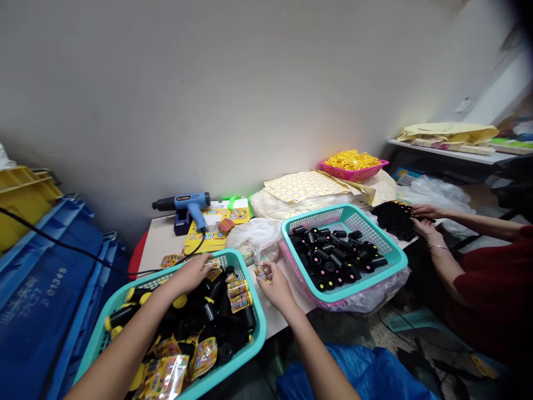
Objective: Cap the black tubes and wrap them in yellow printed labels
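My left hand is over the back of a turquoise basket, fingers closed at a small colourful printed sleeve, partly hidden. Between the fingertips of my right hand, just right of that basket, is another printed sleeve. Inside the basket lie black cylinders with yellow ends, some wrapped in printed sleeves. Shiny flat printed wrappers lie on top at the front.
A second turquoise basket holds black cylinders. Behind stand a blue heat gun, plastic bags and a pink basket of yellow parts. At right, a co-worker's hands touch black pieces. Blue crates stand left.
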`<state>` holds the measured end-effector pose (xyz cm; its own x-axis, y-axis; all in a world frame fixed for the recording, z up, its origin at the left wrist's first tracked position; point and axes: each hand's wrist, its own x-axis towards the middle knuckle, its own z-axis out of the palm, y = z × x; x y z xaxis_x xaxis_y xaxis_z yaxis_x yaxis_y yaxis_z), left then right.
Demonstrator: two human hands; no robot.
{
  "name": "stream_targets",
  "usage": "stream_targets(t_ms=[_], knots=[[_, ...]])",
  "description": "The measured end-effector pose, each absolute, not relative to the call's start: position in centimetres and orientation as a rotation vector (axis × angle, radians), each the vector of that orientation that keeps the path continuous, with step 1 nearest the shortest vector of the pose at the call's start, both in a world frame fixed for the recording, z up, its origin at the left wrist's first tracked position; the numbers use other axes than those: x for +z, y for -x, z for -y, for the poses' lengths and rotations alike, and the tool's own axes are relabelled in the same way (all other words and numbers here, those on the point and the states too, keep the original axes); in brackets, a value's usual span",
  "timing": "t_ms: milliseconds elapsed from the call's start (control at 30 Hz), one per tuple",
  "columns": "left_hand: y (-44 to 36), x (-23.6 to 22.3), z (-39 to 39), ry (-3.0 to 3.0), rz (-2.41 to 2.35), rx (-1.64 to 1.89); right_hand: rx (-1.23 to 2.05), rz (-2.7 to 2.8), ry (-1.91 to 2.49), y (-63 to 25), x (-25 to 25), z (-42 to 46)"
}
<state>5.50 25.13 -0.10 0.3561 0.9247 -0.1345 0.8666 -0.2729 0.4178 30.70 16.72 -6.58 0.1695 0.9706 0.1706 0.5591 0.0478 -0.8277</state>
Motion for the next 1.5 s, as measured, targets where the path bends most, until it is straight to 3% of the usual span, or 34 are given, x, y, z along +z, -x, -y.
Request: stream_targets(t_ms=[333, 567, 733, 967, 1133, 1267, 1500], knots=[[-6.0, 0.1, -23.6, -2.125, -1.662, 0.309, 0.684, 1.418, 1.420, -30.7, -4.1, -15.6], [-6.7, 0.3, -24.5, -2.103, -1.792, 0.147, 0.051, 1.501, 1.503, -38.3, 1.7, -16.5], [-7.4, 0.1, -25.2, -2.094, -1.824, -0.029, 0.005, 1.611, 1.932, -46.2, 3.2, -17.1], [-8.2, -0.3, -25.4, -2.150, -1.820, -0.079, -0.013, 1.613, 2.110, -51.5, -0.8, -9.4], [-8.6, -0.6, -25.8, -2.157, -1.818, -0.119, 0.046, 2.033, 1.938, -48.7, -4.5, -7.0], [-7.8, -0.3, -26.0, -2.128, -1.763, -0.084, -0.151, 2.009, 1.855, -46.5, -6.7, -7.8], [-6.2, 1.2, -25.1, -2.059, -1.665, 0.015, -0.156, 2.008, 1.691, -42.9, -8.7, -7.2]])
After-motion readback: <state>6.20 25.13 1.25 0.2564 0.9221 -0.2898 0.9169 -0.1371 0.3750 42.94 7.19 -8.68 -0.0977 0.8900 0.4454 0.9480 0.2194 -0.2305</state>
